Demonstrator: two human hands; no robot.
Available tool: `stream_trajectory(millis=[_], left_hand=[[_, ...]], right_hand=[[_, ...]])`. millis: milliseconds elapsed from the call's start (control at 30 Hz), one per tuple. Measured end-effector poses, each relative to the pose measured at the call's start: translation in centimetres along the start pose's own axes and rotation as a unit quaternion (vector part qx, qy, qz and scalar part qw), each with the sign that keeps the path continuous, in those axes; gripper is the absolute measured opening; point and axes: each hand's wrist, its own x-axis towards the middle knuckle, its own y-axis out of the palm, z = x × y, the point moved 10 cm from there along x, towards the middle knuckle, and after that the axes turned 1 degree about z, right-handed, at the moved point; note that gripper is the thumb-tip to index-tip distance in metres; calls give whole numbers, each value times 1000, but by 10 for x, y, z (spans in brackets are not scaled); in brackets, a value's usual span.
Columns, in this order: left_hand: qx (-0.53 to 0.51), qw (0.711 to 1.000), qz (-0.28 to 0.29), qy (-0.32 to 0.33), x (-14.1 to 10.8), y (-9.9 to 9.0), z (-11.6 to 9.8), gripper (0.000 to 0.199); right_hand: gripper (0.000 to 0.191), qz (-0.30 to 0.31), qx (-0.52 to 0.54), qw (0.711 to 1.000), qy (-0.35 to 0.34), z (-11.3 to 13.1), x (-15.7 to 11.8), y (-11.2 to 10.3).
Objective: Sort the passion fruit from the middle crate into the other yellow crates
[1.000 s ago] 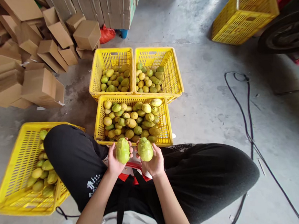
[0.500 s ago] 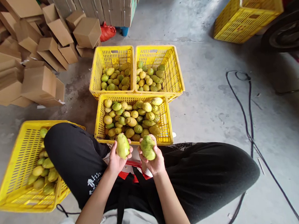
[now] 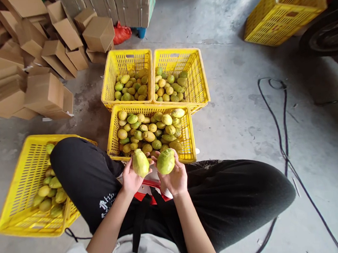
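Observation:
My left hand point(image 3: 131, 179) holds a yellow-green fruit point(image 3: 140, 163), its fingers around the lower side. Just to the right, my right hand point(image 3: 176, 179) holds a greener fruit point(image 3: 165, 161) resting on its palm and fingers. The two fruits are close together but apart, above my lap. Right beyond them stands a yellow crate point(image 3: 191, 140) with many yellow and green fruits. Two more yellow crates, a left one point(image 3: 106, 82) and a right one point(image 3: 201, 77), stand behind it with fruits inside.
Another yellow crate point(image 3: 16, 193) with fruits is beside my left knee. Cardboard boxes point(image 3: 45, 93) are heaped at the upper left. A tall yellow crate point(image 3: 283, 20) stands near a wheel point(image 3: 330, 34) at the upper right. A black cable point(image 3: 281, 141) lies on the floor at right.
Both fruits have turned in my hands and come slightly closer together. My right hand has opened more beneath its fruit. The view has shifted slightly.

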Motion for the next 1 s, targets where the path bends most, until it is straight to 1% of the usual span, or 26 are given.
stream_trajectory(millis=[67,167,233,300,400,500,633,700,800,867,933,1000], left_hand=[[4,1000,21,8,-1,4,-2,30],[20,998,58,13,-2,13,-3,30],[37,997,73,7,-3,16,-1,32],[51,995,80,1,-3,17,2,34],[55,996,72,-6,-2,14,5,40],[51,997,64,-12,-2,14,6,43],[30,998,55,-16,-2,15,5,40],[18,999,37,-7,-1,13,2,37],[16,1000,6,8,-1,7,-2,33],[21,1000,1,12,-1,6,-3,31],[25,999,11,18,-2,8,-3,29],[27,999,24,26,-2,11,-3,28]], right_hand=[[47,5,-6,1000,-6,1,-2,1],[59,38,-27,999,-6,0,-4,5],[57,57,-47,997,1,-4,-4,6],[49,64,-71,995,-1,-7,-2,5],[43,58,-92,994,-11,-8,0,1],[39,40,-71,997,-14,-6,1,0],[36,13,-11,1000,22,-7,0,1],[36,5,5,999,32,-6,-1,3],[36,-3,-1,1000,27,-4,-1,0],[42,5,-17,1000,15,-3,-1,-1],[48,26,-32,999,-1,-3,-1,0],[49,42,-42,998,-11,-4,-2,1]])
